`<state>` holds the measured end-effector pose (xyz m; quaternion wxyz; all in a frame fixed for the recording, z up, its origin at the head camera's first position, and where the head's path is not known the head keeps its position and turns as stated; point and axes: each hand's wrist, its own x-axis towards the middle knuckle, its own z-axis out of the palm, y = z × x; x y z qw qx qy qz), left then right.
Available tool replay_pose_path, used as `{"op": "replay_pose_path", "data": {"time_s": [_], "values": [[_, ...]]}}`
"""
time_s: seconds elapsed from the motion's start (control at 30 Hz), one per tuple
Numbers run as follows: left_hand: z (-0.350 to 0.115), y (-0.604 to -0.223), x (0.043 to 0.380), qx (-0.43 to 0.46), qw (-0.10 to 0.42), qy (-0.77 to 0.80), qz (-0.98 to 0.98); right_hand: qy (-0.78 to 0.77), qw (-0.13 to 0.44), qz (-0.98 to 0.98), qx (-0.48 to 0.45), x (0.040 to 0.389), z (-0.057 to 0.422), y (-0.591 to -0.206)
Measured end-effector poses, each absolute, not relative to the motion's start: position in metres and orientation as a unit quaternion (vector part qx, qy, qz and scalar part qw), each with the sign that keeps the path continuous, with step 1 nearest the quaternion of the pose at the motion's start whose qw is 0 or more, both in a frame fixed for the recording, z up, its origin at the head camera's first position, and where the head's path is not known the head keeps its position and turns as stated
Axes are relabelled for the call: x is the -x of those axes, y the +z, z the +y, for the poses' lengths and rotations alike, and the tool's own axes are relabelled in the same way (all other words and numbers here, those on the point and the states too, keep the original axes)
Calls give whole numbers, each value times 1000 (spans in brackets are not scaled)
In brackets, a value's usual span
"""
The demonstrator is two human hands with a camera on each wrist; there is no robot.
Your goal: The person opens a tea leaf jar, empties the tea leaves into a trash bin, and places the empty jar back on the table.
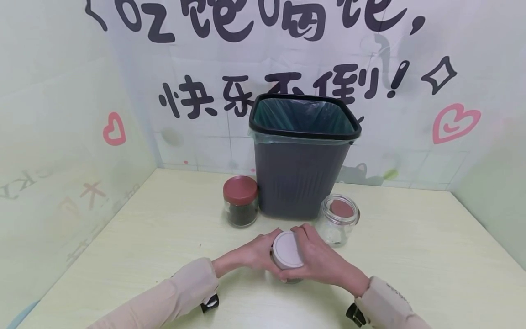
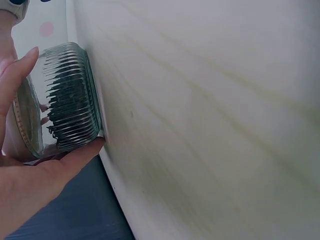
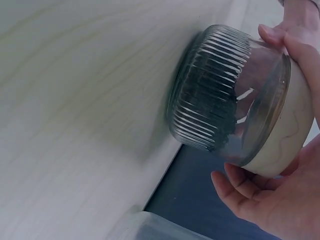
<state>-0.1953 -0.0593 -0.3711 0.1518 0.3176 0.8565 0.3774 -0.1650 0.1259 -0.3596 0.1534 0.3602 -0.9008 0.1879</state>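
Observation:
A ribbed glass jar [image 3: 215, 95] with dark contents stands on the table, capped by a pale, off-white lid [image 1: 287, 250]. My left hand [image 1: 259, 253] holds the jar from the left, its fingers [image 2: 75, 162] stretched along the glass down to near the base. From the right, my right hand [image 1: 318, 260] grips the lid, thumb at the near side and fingers at the far side. In the right wrist view, the lower fingertips of that hand lie by the lid's edge. The dark contents fill the ribbed lower part, below clear glass.
Behind the hands stands a dark grey bin [image 1: 302, 178] with a green liner. A jar with a red lid [image 1: 241, 190] and dark contents is left of it. Right of it, close to my right hand, is a clear glass jar [image 1: 334, 230] with a reddish disc at its top.

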Motion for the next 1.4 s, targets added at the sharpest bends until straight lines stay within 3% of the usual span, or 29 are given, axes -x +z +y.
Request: {"op": "replay_pose_path", "data": {"time_s": [0.67, 1.03, 1.4], "values": [[-59, -371, 195, -318, 160, 404, 842, 269, -17, -878, -394, 180, 137, -347], [-59, -372, 194, -314, 160, 408, 842, 275, -61, -866, -414, 182, 137, -340], [-59, -372, 196, -317, 160, 408, 841, 269, -65, -856, -437, 184, 136, -337]]}}
